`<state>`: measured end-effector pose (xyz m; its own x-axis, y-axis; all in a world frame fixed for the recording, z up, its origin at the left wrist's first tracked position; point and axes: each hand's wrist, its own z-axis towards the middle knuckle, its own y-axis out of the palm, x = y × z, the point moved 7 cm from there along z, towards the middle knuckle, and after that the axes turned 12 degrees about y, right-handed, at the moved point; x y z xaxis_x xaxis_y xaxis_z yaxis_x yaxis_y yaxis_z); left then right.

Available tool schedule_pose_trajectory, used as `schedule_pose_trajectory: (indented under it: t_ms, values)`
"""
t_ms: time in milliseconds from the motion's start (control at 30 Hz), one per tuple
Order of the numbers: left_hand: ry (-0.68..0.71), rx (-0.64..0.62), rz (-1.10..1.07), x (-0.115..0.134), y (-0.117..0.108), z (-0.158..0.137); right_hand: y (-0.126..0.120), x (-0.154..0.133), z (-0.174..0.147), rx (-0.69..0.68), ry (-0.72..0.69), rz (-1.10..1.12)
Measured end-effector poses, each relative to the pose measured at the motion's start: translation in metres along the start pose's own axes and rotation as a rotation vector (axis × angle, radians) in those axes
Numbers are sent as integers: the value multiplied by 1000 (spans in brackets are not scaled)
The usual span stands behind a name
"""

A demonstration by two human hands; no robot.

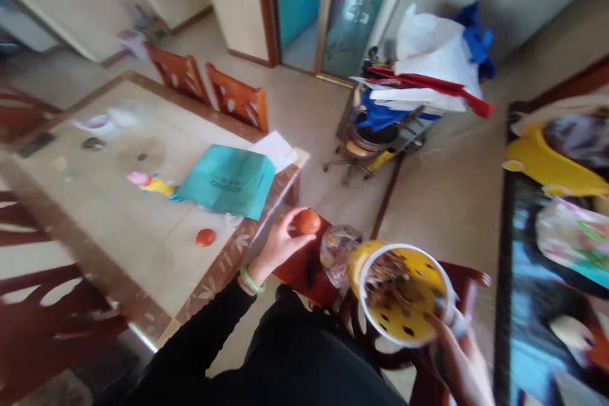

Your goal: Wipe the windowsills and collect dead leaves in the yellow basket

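My left hand (280,241), with a green bangle at the wrist, is closed around a round orange-red fruit (308,221) beside the table edge. A similar fruit (205,238) lies on the table. On the right, my right hand (461,355) grips the side of a yellow bucket (413,317) with a white rim and dark spots or holes. The bucket tilts toward me, and brown dry-looking scraps (390,279) lie inside. Motion blurs the right fingers. A clear bag of packaged items (340,254) sits on a red-brown wooden chair seat (304,276) between my hands.
The table (157,247) bears a teal box (228,181), a pink-and-yellow toy (152,183) and a bowl (99,124). Wooden chairs (238,98) stand around it. Bags (428,44) are piled on a wheeled stand ahead. A dark counter (528,266) with a yellow container (547,155) runs along the right.
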<state>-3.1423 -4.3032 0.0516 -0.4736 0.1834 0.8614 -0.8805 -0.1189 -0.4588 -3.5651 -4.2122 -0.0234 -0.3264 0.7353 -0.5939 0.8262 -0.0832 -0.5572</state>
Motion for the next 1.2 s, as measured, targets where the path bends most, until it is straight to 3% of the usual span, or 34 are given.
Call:
schedule_pose_trajectory:
  t_ms: [67,200,400,533,700,833,900,967,1067,1133,1200]
  values:
    - [51,-78,-51,16,13,6,28,-11,5,-41,33,28]
    - [342,-331,67,57,50,15,68,-43,6,-115,-12,-28]
    - [636,-835,334,71,132,-2,83,-56,-12,-152,-71,-71]
    - [747,-975,448,63,167,-17,82,-47,-17,-125,-50,-40]
    - [794,-1006,475,58,190,-18,72,-39,-22,-69,-5,-21]
    - [910,-1033,241,104,189,-12,50,-33,-33,-50,24,94]
    - [958,-939,39,140,175,0,30,-29,-44,-19,3,183]
    - [984,-757,-109,171,158,18,2,-18,-58,37,-4,251]
    - [948,-473,-198,194,153,51,-45,15,-81,151,50,324]
    - [879,-408,-246,196,180,68,-75,48,-97,259,105,362]
    - [806,-470,-315,195,236,76,-98,84,-112,388,163,380]
